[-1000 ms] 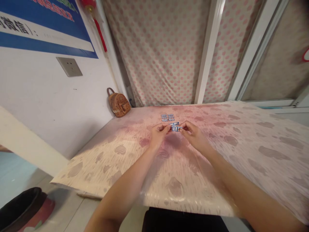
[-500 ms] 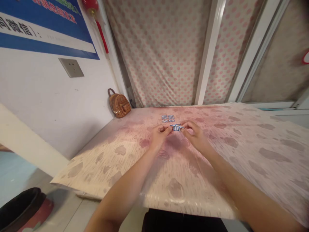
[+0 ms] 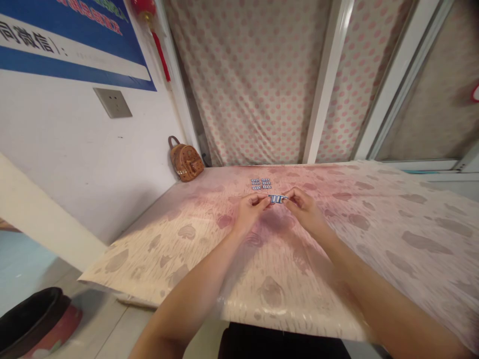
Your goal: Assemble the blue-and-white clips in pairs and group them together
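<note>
A small flat blue-and-white piece [image 3: 277, 199], like a little card with white panels, is held above the table between both hands. My left hand [image 3: 250, 210] pinches its left end with thumb and fingers. At the right end, my right hand [image 3: 302, 204] grips it the same way. Just beyond the hands, several similar blue-and-white pieces [image 3: 261, 183] lie in two columns on the patterned tablecloth [image 3: 209, 254]. What exactly these pieces are is too small to make out.
A small brown backpack-shaped bag [image 3: 186, 160] stands at the table's far left corner against the wall. Dotted curtains [image 3: 254, 89] and white frames rise behind the table. On the floor at lower left sits a dark-rimmed, reddish bin [image 3: 60, 326].
The blue-and-white piece, which looked like two overlapping layers or parts, now shows as one narrow strip. Both hands stay at its ends, nearly in place.
</note>
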The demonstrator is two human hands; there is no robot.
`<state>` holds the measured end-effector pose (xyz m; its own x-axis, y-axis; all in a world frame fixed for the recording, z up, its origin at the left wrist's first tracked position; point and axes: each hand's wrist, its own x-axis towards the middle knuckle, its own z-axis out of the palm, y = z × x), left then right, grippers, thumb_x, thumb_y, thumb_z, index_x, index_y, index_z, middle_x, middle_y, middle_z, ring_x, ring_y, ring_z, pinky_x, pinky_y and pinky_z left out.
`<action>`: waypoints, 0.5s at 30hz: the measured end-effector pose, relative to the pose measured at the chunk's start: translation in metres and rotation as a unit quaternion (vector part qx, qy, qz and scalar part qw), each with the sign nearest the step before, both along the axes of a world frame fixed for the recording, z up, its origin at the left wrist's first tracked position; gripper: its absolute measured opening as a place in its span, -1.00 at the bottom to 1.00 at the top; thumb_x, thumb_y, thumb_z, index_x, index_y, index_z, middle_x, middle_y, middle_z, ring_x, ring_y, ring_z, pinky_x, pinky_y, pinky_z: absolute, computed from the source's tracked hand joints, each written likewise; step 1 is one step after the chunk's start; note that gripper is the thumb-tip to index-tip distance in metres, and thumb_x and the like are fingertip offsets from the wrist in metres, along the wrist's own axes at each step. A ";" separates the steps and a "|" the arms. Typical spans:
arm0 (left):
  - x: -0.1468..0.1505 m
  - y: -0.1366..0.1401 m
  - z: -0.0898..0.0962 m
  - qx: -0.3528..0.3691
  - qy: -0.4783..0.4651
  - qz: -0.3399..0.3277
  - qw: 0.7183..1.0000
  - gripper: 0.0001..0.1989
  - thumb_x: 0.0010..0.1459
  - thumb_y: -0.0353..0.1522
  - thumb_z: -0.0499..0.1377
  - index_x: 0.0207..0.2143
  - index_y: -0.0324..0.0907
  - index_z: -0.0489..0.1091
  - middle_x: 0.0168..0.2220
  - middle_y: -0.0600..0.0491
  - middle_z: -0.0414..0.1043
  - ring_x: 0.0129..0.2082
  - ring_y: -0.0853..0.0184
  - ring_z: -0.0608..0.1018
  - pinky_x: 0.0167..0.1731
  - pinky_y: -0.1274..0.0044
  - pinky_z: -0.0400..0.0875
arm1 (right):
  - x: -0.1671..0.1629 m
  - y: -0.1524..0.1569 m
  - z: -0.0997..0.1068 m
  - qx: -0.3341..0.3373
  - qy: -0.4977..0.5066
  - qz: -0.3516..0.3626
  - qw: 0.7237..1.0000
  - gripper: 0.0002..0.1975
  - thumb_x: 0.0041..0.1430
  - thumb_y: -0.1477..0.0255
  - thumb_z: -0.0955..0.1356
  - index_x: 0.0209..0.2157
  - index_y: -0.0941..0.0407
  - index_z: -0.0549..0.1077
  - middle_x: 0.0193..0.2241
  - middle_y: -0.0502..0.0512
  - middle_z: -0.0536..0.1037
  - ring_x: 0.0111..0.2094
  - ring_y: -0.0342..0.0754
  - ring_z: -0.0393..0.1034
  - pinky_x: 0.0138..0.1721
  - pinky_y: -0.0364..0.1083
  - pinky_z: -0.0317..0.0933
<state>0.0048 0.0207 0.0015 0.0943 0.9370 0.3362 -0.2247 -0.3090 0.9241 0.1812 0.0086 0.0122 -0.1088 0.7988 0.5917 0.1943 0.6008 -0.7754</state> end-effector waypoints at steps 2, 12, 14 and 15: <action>0.001 0.000 0.001 -0.015 -0.011 -0.004 1.000 -0.75 -0.02 -0.24 0.40 -0.34 -0.23 0.57 -0.41 0.00 0.59 -0.42 0.36 0.58 -0.27 0.49 0.47 | 0.000 0.000 0.000 -0.012 0.018 -0.001 1.000 -0.80 0.20 0.30 0.37 -0.45 0.05 0.32 -0.43 -0.01 0.44 -0.37 -0.07 0.31 -0.29 -0.07 0.15; -0.003 -0.002 0.006 -0.032 -0.015 -0.006 0.999 -0.69 -0.06 -0.17 0.42 -0.38 -0.23 0.58 -0.39 -0.03 0.59 -0.41 0.37 0.56 -0.28 0.50 0.45 | 0.002 0.001 -0.001 -0.044 0.106 -0.017 0.993 -0.77 0.14 0.20 0.43 -0.43 0.03 0.40 -0.44 -0.03 0.45 -0.34 -0.06 0.33 -0.24 -0.05 0.21; -0.005 -0.002 0.007 -0.038 -0.022 0.001 0.999 -0.69 -0.06 -0.17 0.42 -0.37 -0.23 0.59 -0.38 -0.03 0.59 -0.41 0.37 0.55 -0.26 0.50 0.44 | 0.005 0.004 -0.002 -0.063 0.165 -0.044 0.983 -0.76 0.12 0.21 0.45 -0.45 0.03 0.40 -0.47 -0.05 0.42 -0.35 -0.07 0.33 -0.23 -0.06 0.23; -0.006 -0.002 0.008 -0.041 -0.026 0.003 0.999 -0.70 -0.06 -0.18 0.42 -0.37 -0.23 0.59 -0.38 -0.03 0.59 -0.41 0.38 0.55 -0.26 0.50 0.44 | 0.007 0.005 -0.003 -0.072 0.191 -0.055 0.977 -0.74 0.10 0.20 0.46 -0.47 0.03 0.39 -0.48 -0.05 0.40 -0.36 -0.08 0.32 -0.24 -0.06 0.24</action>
